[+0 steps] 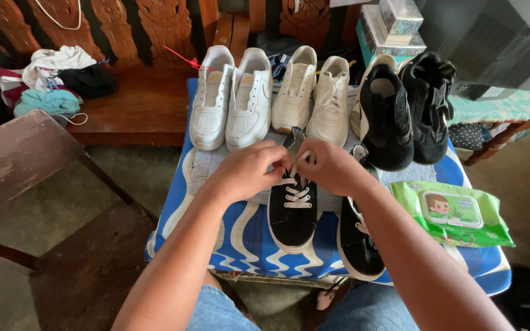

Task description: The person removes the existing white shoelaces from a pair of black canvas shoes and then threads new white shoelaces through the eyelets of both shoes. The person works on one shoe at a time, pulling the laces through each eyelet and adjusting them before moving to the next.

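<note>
Frame centre: left hand [246, 171] and right hand [332, 167] both pinch the white lace [297, 160] of the black sneaker [292, 211] on the striped cloth [246, 236]. Lace probably limp, light; best gripped near the tips. Shoe looks light, semi-stiff.

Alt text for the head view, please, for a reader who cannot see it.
Both hands, left hand and right hand, pinch a white lace over a black sneaker on a blue-and-white cloth. Its mate lies to the right; white, cream and black pairs line the back, and a green wipes pack sits right.
</note>
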